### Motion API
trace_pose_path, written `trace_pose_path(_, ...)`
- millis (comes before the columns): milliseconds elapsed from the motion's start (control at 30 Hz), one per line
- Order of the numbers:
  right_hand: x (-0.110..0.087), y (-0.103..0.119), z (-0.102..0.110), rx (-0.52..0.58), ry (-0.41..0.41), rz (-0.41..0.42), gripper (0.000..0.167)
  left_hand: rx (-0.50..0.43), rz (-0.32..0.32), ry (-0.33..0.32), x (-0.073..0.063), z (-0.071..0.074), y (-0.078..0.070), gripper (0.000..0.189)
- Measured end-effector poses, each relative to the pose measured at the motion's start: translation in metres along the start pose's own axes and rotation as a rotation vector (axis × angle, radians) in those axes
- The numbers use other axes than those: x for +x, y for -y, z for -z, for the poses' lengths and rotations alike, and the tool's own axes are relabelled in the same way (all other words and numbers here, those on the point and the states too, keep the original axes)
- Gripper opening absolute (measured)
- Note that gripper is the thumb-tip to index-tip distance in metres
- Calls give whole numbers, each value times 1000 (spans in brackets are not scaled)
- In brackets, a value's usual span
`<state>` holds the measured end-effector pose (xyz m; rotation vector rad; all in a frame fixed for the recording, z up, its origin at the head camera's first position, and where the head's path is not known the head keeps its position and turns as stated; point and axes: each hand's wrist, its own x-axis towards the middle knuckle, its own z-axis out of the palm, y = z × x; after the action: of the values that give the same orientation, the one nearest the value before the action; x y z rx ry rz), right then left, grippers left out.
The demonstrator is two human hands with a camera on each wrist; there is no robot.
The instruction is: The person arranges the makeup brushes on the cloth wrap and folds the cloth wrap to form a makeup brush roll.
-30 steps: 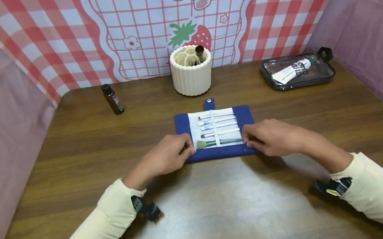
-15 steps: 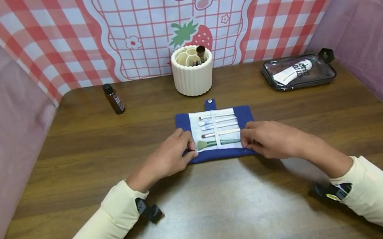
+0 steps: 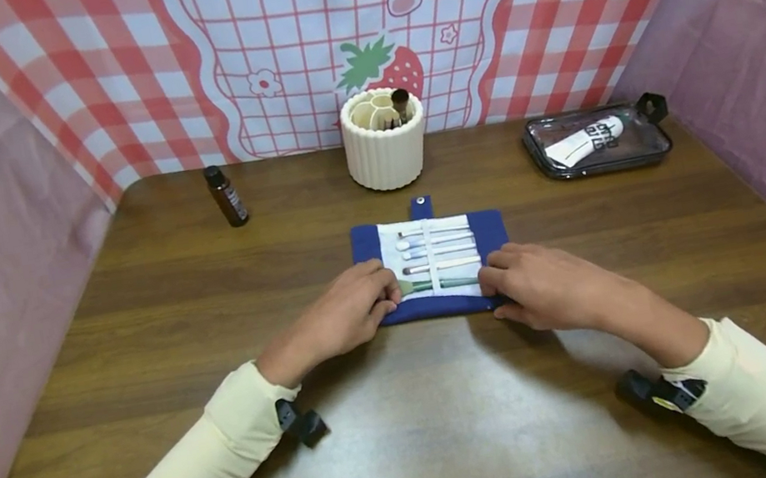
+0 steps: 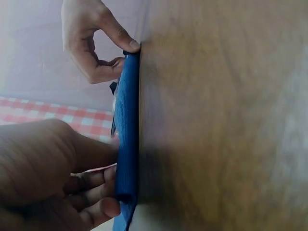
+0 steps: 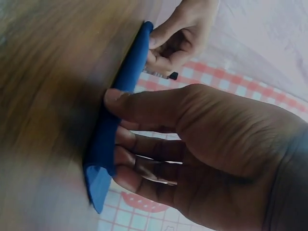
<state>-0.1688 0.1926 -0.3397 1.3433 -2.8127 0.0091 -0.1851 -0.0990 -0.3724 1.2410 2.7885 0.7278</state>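
Note:
A blue fabric makeup brush roll (image 3: pixel 489 228) lies unrolled on the table, its near edge folded over. Several brushes (image 3: pixel 440 250) sit under a white elastic band on its pale lining, a green one (image 3: pixel 462 281) nearest me. My left hand (image 3: pixel 349 308) holds the folded edge at its left end, fingers curled. At the right end, my right hand (image 3: pixel 550 283) pinches the same fold; in the right wrist view its thumb (image 5: pixel 118 101) lies on the near side and the fingers on the lining side. The left wrist view shows the fold (image 4: pixel 127 125) as a thick blue tube.
Behind the roll stands a cream ribbed holder (image 3: pixel 385 150) with a few brushes in it. A small dark bottle (image 3: pixel 226 197) stands at back left. At back right lies a clear black-edged pouch (image 3: pixel 641 145) with a white tube (image 3: pixel 583 144).
My left hand has shifted slightly right and now covers the green brush's head. The right hand has edged a little left, its thumb lower at the near edge. The roll stays in place.

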Motion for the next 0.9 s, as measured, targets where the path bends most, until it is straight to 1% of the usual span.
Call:
trace_pose_path(100,0,-2,-2,19,-6,6,23,-10,-9,24,-1,2,1,10)
trace_pose_path(267,1,-6,-3,71,-8,9,17,0,-1,94,-3,6,2,30)
trace_pose_path(367,2,-7,-2,85,3,4,14,14,2,117,-3,7,2,29)
trace_pose_path(533,2,-8,-2,85,18,-21,10,26,-31,97,-2,7,4,16)
trace_pose_path(700,2,-9,-4,131,21,-67,16,15,-64,52,-1,6,8,10)
trace_pose_path(800,2,-10,-4,162,37,-107,18,2,-59,37,1,4,12,9)
trace_pose_path(900,3,-10,-3,166,40,-121,17,-17,-27,39,2,3,14,9)
